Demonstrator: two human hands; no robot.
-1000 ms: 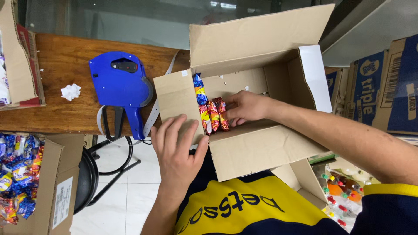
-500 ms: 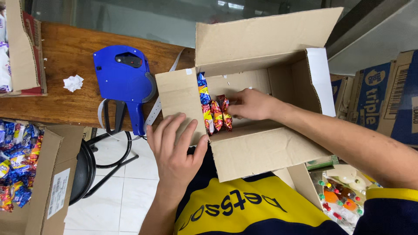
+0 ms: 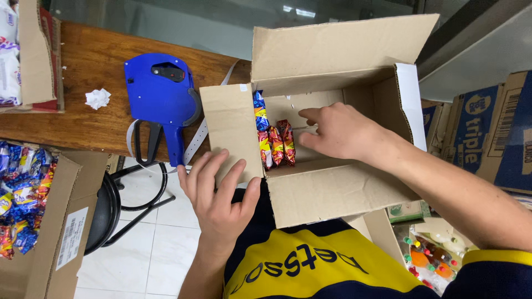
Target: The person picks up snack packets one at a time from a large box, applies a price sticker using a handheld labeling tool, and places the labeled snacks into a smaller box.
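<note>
We kept the small red, blue and yellow snack packets (image 3: 274,141) standing in a row against the left inner wall of the open brown cardboard box (image 3: 332,194). Our right hand (image 3: 338,133) reached inside beside them, fingers loosely spread, holding nothing. Our left hand (image 3: 219,191) lay flat on the left flap to steady it. A blue plastic price-label gun (image 3: 163,99) lay on the wooden counter (image 3: 83,133).

A brown wooden table (image 3: 105,111) fills the upper left of the frame. On it lie a blue price gun (image 3: 160,99) at upper centre-left, a crumpled white paper (image 3: 97,98) to its left, and a cardboard box (image 3: 33,55) at the far left edge.
</note>
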